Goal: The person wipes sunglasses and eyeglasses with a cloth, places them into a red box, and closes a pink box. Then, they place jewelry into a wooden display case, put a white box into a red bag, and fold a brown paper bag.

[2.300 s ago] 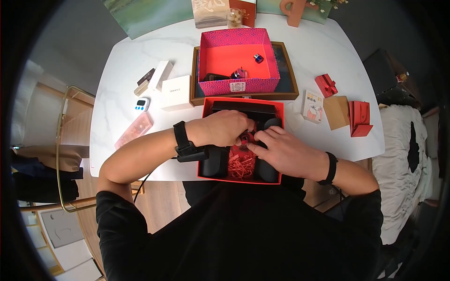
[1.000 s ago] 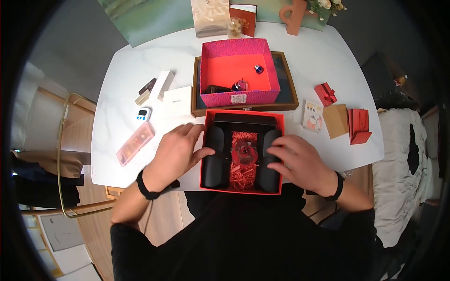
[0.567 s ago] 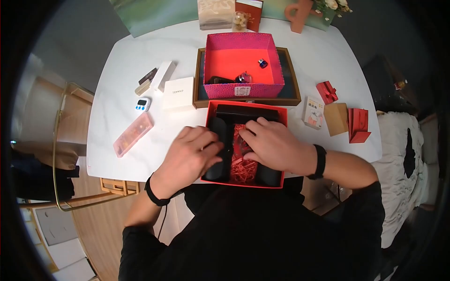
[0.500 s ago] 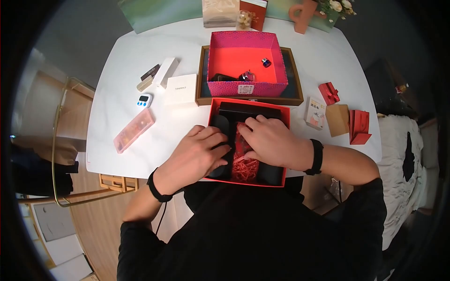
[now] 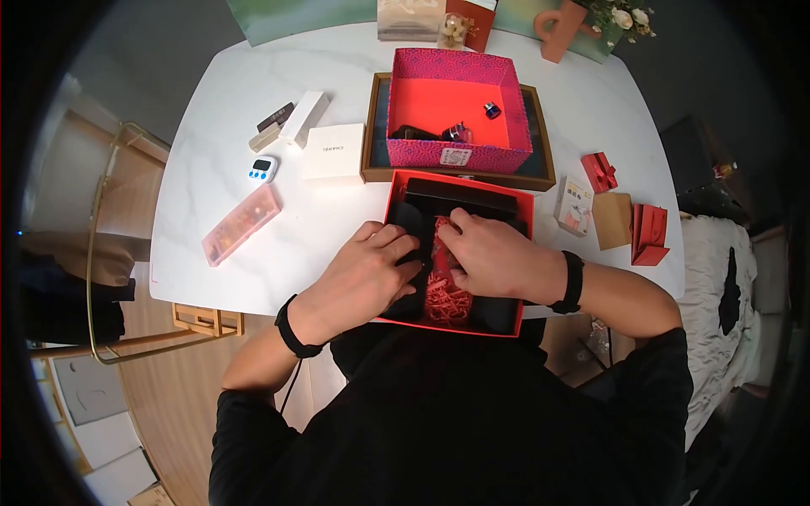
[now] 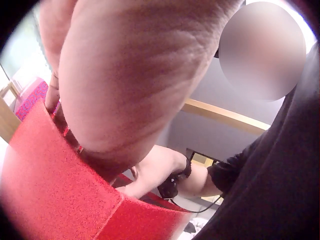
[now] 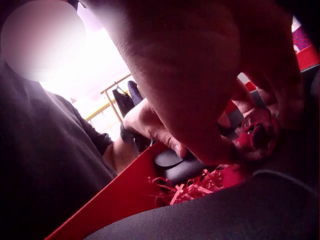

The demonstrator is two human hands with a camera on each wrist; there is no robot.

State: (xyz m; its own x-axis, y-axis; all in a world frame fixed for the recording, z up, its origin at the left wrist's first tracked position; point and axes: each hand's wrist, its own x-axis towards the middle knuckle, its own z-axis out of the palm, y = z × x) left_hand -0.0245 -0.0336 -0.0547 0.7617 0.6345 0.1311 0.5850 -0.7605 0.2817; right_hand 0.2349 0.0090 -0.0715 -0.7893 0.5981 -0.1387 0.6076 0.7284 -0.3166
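Since a second ago, both hands have moved further inward over the red box (image 6: 55,180), and the right hand (image 5: 502,257) now hides the flower (image 7: 257,132) from above. That flower sits near the middle of the box beside the shreds (image 5: 449,299), the right thumb and curled fingers closing round it from either side. Fingers of the left hand (image 5: 359,278) bend over the left case (image 5: 408,216); whether they grip it or the box wall cannot be told.

Probably the left hand steadies while the right works. Twin cases seem placed to frame the middle, with the shreds as cushioning.

Both left and right case (image 5: 494,314) are matte, dark and rounded; the carton (image 5: 460,199) behind is straight-edged. Rounded petals ring the flower's dark centre. The shreds are thin, crinkled strips, and the box wall looks stiff, finely grained.
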